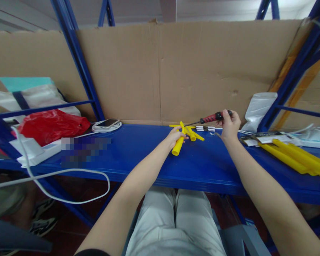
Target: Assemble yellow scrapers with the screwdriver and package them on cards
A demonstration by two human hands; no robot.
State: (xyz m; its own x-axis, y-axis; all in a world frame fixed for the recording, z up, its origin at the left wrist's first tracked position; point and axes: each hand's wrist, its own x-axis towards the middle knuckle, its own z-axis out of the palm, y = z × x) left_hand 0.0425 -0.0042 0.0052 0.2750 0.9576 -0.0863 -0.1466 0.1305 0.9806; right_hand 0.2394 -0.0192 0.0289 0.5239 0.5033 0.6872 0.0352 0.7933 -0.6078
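In the head view my left hand (175, 137) is closed round a yellow plastic part with a tube-shaped end (178, 146), held over the blue shelf. My right hand (230, 125) grips a red and black screwdriver (210, 118) by the back of its handle. The dark shaft slopes down to the left, and its tip is at the top of the yellow part; whether it touches a screw is too small to tell. Just right of my left hand lie more yellow plastic pieces (192, 136). Beyond them is a small white and black bundle (206, 128), with tiny metal bits near it.
Long yellow tubes (296, 156) lie at the right of the blue shelf (138, 149). At the left are a phone (108, 123) on a coiled cable, a red plastic bag (54, 124) and a power strip (44, 153). A white cable (77, 170) loops over the front edge. Cardboard (202, 67) closes the back.
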